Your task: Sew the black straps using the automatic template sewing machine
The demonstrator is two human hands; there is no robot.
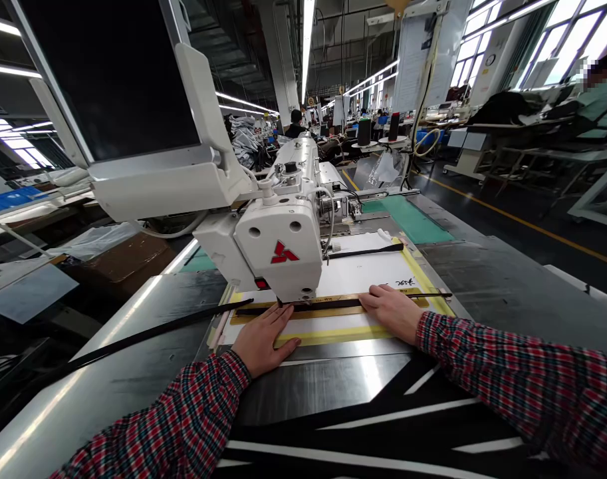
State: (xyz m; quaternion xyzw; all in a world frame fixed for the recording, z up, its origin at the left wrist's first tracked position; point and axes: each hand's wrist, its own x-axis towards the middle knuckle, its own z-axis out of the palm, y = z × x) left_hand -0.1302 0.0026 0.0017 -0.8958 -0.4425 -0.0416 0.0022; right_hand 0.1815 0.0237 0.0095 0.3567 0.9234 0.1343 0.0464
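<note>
A black strip [336, 305] beneath a sewing machine [283, 249].
The strip lies across a white board [343, 279] on the metal counter [487, 266]; the left hand [263, 339] rests palm-down at its left part, fingers outstretched and released, while the right hand [393, 313] bends its fingers over the right part, whether grasping I cannot tell.

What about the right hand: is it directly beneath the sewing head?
No, the right hand sits to the right of the sewing head.
</note>
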